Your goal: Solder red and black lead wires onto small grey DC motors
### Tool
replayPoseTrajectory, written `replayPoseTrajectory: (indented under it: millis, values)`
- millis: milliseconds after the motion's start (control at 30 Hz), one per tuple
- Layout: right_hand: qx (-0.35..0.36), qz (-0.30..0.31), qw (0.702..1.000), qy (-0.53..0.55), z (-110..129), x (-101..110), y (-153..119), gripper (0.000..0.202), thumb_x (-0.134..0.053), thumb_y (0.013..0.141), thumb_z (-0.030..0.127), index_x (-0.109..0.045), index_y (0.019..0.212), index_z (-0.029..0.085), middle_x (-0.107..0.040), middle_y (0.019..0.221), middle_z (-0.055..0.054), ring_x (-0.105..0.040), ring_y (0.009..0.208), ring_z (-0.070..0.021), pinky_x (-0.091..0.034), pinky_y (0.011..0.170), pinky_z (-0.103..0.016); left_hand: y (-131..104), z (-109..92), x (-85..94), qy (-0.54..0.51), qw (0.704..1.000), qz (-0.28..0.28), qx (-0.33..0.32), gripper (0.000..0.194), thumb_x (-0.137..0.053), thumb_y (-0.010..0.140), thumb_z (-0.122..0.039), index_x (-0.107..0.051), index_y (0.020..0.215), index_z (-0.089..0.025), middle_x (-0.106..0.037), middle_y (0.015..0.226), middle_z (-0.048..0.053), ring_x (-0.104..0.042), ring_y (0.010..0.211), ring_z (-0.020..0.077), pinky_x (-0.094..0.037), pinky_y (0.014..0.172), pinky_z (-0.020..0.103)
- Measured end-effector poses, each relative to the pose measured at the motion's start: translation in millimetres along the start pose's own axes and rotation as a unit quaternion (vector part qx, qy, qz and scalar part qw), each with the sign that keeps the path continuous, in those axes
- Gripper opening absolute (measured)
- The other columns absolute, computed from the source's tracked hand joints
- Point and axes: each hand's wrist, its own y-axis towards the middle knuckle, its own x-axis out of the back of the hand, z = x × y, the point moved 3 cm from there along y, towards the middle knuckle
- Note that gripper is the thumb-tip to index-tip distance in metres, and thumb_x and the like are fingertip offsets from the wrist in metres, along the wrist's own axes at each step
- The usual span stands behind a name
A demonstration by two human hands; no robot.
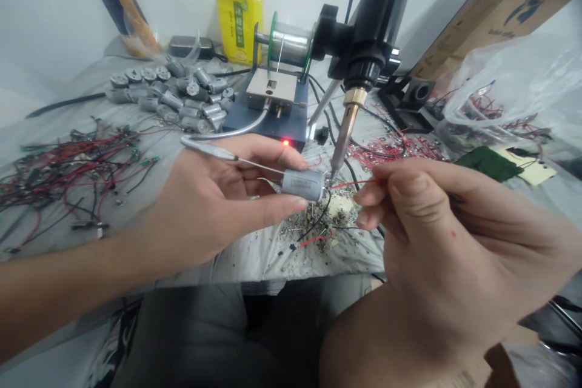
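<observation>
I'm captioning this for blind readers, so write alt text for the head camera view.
Left hand holds a small grey motor under the tip of a stand-mounted soldering iron, while the right hand pinches a red wire at its end. Behind are a solder spool, a heap of similar motors and a yellow bottle.

Beside the solder feeder (277,124), the landmark, whose blue body looked painted and smooth, the spool's wire (291,42) was bright, shiny metal. Left of it, the heaped cylinders (182,94) had a dull grey metallic finish. Behind it stood a glossy yellow plastic pack (239,18). To its right, the soldering iron (344,139) showed a worn metallic barrel beneath matt black plastic, and farther right lay thin, clear, crinkled plastic (513,85). Under it, the surface (254,254) wore a wrinkled, plastic-looking sheet, gritty in front.
</observation>
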Motion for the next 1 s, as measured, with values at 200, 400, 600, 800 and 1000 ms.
replayPoseTrajectory:
  millis: [200,400,600,800,1000]
  values:
    - [0.001,-0.025,1.000,-0.006,-2.6,3.2,-3.7,0.024,-0.097,0.092,0.035,-0.090,0.114,0.028,-0.080,0.087,-0.004,-0.079,0.076,-0.0233,-0.063,0.055,-0.033,0.3,1.4,0.5,0.014,1.000,-0.013,0.004,0.032,-0.104,0.080,-0.018,-0.086,0.105,-0.028,-0.088,0.105,-0.002,-0.088,0.091,0.0226,-0.078,0.084,0.026]
    - [0.036,-0.110,0.993,0.022,-5.9,8.0,-12.4,0.018,-0.086,0.096,0.007,-0.092,0.098,0.023,-0.077,0.077,0.001,-0.069,0.059,-0.0104,-0.053,0.049,-0.022,0.3,4.6,2.0,0.003,1.000,-0.005,-0.009,0.039,-0.102,0.080,-0.008,-0.088,0.108,-0.033,-0.088,0.108,-0.007,-0.088,0.094,0.0180,-0.075,0.085,0.017]
    - [0.021,-0.101,0.994,0.027,-5.7,5.3,-11.0,0.020,-0.085,0.095,0.005,-0.092,0.099,0.024,-0.077,0.077,0.001,-0.071,0.060,-0.0109,-0.055,0.050,-0.022,0.2,6.9,1.4,-0.014,1.000,-0.002,-0.019,0.042,-0.096,0.082,-0.001,-0.089,0.110,-0.032,-0.088,0.109,-0.007,-0.087,0.095,0.0147,-0.074,0.086,0.015]
    - [0.022,-0.111,0.993,0.020,-4.6,7.8,-11.4,0.019,-0.086,0.095,0.006,-0.092,0.096,0.024,-0.076,0.076,0.001,-0.069,0.059,-0.0117,-0.055,0.049,-0.024,-1.5,9.0,5.8,0.062,0.998,-0.021,-0.025,0.033,-0.104,0.086,-0.028,-0.089,0.115,-0.029,-0.088,0.114,0.001,-0.088,0.098,0.0241,-0.078,0.084,0.026]
    - [0.012,-0.111,0.994,0.014,-3.8,7.7,-12.6,0.017,-0.086,0.096,0.008,-0.092,0.097,0.024,-0.076,0.076,0.001,-0.070,0.060,-0.0123,-0.054,0.049,-0.025,-1.3,6.5,5.6,0.055,0.998,-0.016,-0.035,0.031,-0.105,0.086,-0.028,-0.089,0.112,-0.033,-0.088,0.113,-0.004,-0.088,0.100,0.0194,-0.075,0.086,0.017]
